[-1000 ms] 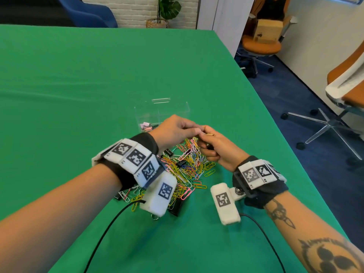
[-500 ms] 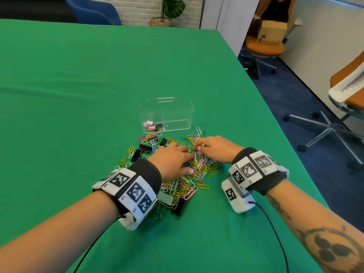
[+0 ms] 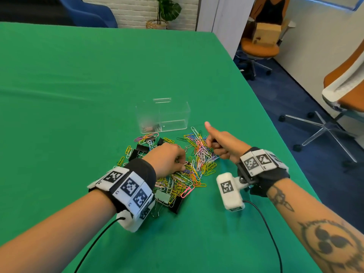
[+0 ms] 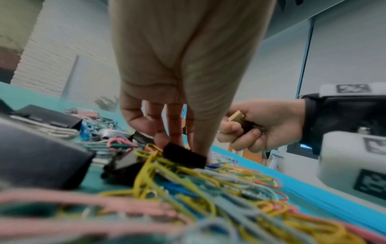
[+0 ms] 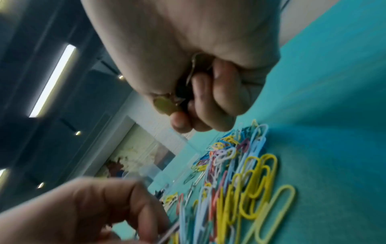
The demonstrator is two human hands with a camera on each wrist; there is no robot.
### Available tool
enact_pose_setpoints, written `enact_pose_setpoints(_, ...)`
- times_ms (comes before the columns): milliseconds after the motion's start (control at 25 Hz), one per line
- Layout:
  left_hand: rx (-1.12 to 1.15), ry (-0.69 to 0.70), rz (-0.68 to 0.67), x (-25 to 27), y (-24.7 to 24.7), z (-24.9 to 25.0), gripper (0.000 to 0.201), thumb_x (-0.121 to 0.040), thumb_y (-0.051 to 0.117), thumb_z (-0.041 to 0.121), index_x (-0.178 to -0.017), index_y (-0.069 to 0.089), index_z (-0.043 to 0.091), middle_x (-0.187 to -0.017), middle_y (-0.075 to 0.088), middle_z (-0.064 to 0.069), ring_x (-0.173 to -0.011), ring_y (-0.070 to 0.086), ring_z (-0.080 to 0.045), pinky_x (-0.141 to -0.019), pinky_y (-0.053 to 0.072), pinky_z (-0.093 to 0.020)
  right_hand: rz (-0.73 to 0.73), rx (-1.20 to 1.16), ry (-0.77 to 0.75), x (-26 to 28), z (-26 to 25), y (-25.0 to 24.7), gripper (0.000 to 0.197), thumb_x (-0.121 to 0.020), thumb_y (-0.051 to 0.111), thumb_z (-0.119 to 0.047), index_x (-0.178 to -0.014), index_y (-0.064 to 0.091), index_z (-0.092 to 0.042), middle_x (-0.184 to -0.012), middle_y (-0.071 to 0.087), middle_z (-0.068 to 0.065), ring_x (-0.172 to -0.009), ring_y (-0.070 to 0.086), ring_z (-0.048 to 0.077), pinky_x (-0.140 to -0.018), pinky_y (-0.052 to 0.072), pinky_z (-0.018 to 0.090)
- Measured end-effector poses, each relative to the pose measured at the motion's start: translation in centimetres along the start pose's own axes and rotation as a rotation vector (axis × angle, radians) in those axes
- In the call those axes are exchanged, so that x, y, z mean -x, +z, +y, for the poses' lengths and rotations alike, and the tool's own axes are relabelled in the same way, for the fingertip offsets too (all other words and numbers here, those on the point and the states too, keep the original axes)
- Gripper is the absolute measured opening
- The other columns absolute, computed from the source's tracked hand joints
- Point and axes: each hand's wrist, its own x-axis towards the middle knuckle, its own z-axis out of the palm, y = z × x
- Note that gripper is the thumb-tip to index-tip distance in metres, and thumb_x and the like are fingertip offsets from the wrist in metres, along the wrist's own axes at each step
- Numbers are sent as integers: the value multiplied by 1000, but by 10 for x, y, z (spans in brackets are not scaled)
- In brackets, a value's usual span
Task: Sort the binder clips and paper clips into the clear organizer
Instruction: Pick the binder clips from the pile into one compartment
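A heap of coloured paper clips (image 3: 194, 164) mixed with black binder clips (image 3: 142, 149) lies on the green table (image 3: 78, 95). Just beyond it stands the clear organizer (image 3: 163, 115); a few small binder clips (image 3: 150, 128) lie in its left compartment. My left hand (image 3: 182, 164) reaches down into the heap, and in the left wrist view its fingertips pinch a small black binder clip (image 4: 183, 156). My right hand (image 3: 213, 146) hovers at the heap's right side, one finger stretched out, the other fingers curled round a gold binder clip (image 5: 166, 105) and a dark one.
A silver binder clip (image 3: 162, 196) and a large black one (image 3: 177, 204) lie at the heap's near edge. The table's right edge (image 3: 275, 123) drops to a blue floor with office chairs (image 3: 344, 91). Cables trail from both wrist cameras toward me.
A second ago both hands met above the heap, then dropped onto it. Now the right hand has lifted off to the right with its clips; the left stays in the heap.
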Motion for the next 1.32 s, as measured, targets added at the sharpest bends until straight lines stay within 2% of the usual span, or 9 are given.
enact_pose_setpoints(160,74,-74,42,-8,-3,4,13,-77,70,11,-82,58,14,-80,59,-3,-78,54,-20,-74,44,-27,96,503,-160,3,-2,11,54,-99,33,-34,-48,36,-17,-41,34,-6,-32,33,3,-45,23,21)
enact_pose_setpoints(320,90,-121,52,-6,-9,-4,29,-78,62,-1,-103,60,12,-89,69,-7,-85,62,-22,-81,49,-30,62,808,-258,5,0,27,38,-91,53,-27,-55,46,-17,-55,42,-1,-57,41,14,-52,30,25)
enact_pose_setpoints(400,53,-98,8,-3,-11,-4,36,-79,60,-2,-109,61,17,-84,66,-3,-79,57,-17,-80,48,-29,20,864,-268,4,-2,35,14,-89,55,-22,-78,61,-16,-70,51,0,-72,47,16,-61,35,27)
enact_pose_setpoints(520,16,-62,-61,-2,-13,-3,33,-77,64,-1,-105,67,16,-84,62,-1,-76,51,-14,-74,43,-24,-46,955,-306,3,-7,40,21,-87,55,-16,-104,66,-13,-78,51,-2,-80,47,14,-66,36,23)
enact_pose_setpoints(720,-29,7,-98,1,-13,-2,31,-78,66,3,-104,70,18,-84,50,0,-78,46,-12,-70,33,-20,-107,971,-341,4,-4,38,11,-83,59,-12,-90,62,-20,-58,39,-12,-73,45,18,-50,26,13)
enact_pose_setpoints(880,-32,16,-87,2,-15,-1,33,-80,59,-2,-102,72,19,-84,50,0,-77,45,-11,-70,33,-19,-156,1027,-324,7,-1,37,20,-85,61,-17,-104,62,-11,-60,38,-11,-74,45,18,-52,29,20)
enact_pose_setpoints(1080,47,-69,-8,1,-20,-2,38,-79,45,-4,-94,73,16,-92,70,-11,-66,51,-16,-60,38,-19,-157,1071,-359,6,1,42,29,-85,60,-19,-113,54,-15,-76,53,3,-79,52,23,-71,40,29)
enact_pose_setpoints(1200,67,-89,67,3,-21,-11,36,-78,46,-3,-91,72,17,-94,72,-11,-80,60,-24,-72,47,-26,-136,1131,-404,6,1,46,25,-87,56,-21,-111,55,-16,-88,63,12,-86,58,26,-76,46,33)
enact_pose_setpoints(1320,118,-142,187,8,-25,-22,31,-80,47,-2,-93,70,15,-98,69,-8,-80,58,-22,-79,49,-30,-91,1130,-395,4,-6,43,23,-88,56,-23,-109,57,-14,-83,56,4,-83,51,21,-76,44,31)
